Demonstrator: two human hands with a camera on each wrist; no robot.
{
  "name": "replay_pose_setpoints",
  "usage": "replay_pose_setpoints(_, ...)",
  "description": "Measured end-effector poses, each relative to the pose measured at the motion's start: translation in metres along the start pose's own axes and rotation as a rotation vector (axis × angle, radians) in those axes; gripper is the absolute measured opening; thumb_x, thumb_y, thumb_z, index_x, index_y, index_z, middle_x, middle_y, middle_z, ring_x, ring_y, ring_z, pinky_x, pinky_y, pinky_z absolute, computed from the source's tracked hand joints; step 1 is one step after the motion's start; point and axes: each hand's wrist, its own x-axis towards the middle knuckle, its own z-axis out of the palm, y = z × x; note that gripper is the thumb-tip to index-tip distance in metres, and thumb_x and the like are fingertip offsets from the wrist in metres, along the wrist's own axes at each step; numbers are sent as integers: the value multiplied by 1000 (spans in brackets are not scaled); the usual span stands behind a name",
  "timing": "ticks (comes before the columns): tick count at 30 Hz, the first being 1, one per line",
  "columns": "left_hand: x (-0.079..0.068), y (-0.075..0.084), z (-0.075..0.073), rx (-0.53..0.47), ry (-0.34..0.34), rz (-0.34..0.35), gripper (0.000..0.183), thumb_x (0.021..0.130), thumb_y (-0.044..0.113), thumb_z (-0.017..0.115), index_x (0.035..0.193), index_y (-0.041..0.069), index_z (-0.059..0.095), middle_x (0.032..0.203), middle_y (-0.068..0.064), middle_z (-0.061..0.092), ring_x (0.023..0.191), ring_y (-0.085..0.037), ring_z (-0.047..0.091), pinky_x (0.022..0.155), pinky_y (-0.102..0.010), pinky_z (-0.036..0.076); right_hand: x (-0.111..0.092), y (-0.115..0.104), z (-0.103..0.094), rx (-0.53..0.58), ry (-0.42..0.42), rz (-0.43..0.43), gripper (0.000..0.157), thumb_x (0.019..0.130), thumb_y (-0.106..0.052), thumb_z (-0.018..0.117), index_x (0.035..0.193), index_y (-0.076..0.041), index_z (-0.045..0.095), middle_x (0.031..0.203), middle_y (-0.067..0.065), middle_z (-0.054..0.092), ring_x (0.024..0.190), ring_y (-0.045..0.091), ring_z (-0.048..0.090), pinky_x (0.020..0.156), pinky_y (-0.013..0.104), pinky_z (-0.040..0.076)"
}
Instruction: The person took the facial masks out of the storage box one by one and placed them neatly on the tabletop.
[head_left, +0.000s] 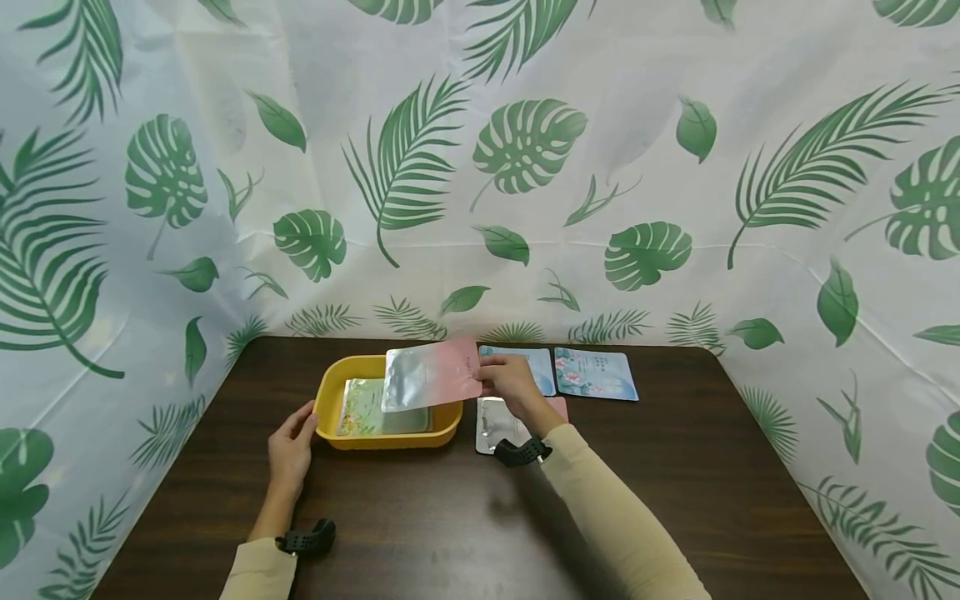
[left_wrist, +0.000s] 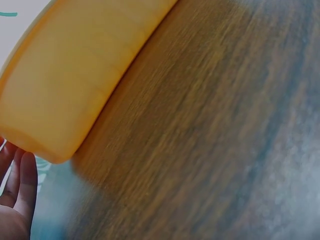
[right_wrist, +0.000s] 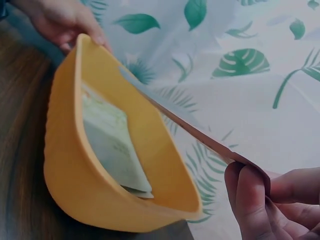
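My right hand point(head_left: 512, 382) pinches one end of a flat pink-and-silver face mask sachet point(head_left: 431, 375) between thumb and fingers. The sachet hangs tilted over a yellow plastic basket point(head_left: 427, 442); in the right wrist view its thin edge point(right_wrist: 192, 131) shows above the rim. At the basket's left end, my left hand point(head_left: 290, 446) holds the rim with its fingertips and thumb. Inside the basket lies a green floral sachet point(head_left: 362, 408), partly covered in the head view by the raised one. The left wrist view shows the left fingers point(left_wrist: 27, 180) against the basket's outer end wall point(left_wrist: 75, 85).
Right of the basket, another silver-and-pink sachet point(head_left: 501, 423) lies on the dark wooden table point(head_left: 420, 517), partly under my right wrist. Behind it are two light-blue floral sachets, one at right point(head_left: 596, 374) and one partly hidden point(head_left: 536, 367). A leaf-patterned curtain point(head_left: 555, 275) borders the table's back.
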Motion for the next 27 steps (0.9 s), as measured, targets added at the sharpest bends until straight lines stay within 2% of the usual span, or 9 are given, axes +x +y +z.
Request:
replay_pose_setpoints(7,-1,-1,0,-4,-5,2,46,101,29,52,138,2,53,141,-18,54,89,17,51,73,-2,46,-12,-1,-24,-9,5,8,27,88,0,65,113,9,65,77,5,68,59,11,65,59,24,58)
replay_pose_setpoints(15,1,-5,1,-13,9,7,43,102,28,52,137,3,55,137,-14,57,89,11,54,75,-7,50,-20,8,-59,0,25,38,31,90,-1,63,119,10,61,76,1,68,64,11,66,60,25,57)
replay_pose_setpoints(22,2,-5,0,-13,12,12,42,102,28,52,136,4,56,137,-14,57,91,11,54,74,-5,49,-29,12,-86,-26,69,49,34,91,-3,62,123,9,58,78,-1,67,63,9,64,61,25,57)
replay_pose_setpoints(27,2,-6,0,-11,1,3,44,102,29,52,137,4,55,139,-14,56,92,10,54,73,-4,48,-35,20,-106,-7,64,66,35,92,-2,60,124,11,55,78,-2,65,65,8,62,61,22,55)
